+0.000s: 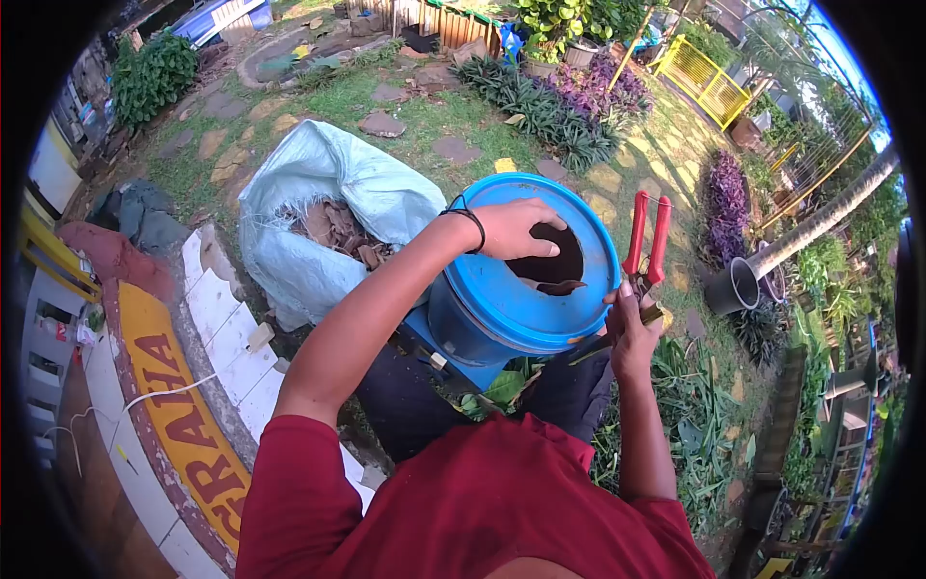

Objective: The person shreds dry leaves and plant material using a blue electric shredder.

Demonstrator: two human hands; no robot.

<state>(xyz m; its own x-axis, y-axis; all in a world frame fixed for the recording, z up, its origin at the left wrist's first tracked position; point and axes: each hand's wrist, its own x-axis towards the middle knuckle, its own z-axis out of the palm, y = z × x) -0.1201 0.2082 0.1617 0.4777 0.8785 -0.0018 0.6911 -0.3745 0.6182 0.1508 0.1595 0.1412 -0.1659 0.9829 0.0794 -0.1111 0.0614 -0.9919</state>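
Note:
My left hand [516, 230] rests palm down on the lid of a blue bucket [482, 314], fingers at the edge of the round hole in the lid [555, 259]. A black band circles that wrist. My right hand [632, 323] is closed around red-handled pruning shears [644, 246], handles pointing up, blades angled down beside the bucket's right rim. A dark leaf [561, 287] lies at the hole's lower edge. Green cut leaves [502, 388] sit under the bucket against my dark trousers.
A pale blue sack [333, 193] full of dry brown leaves stands open left of the bucket. A tiled curb with orange lettering [183, 415] runs at lower left. Grass, stepping stones, purple plants, a grey pipe [743, 283] and a yellow fence [709, 82] surround me.

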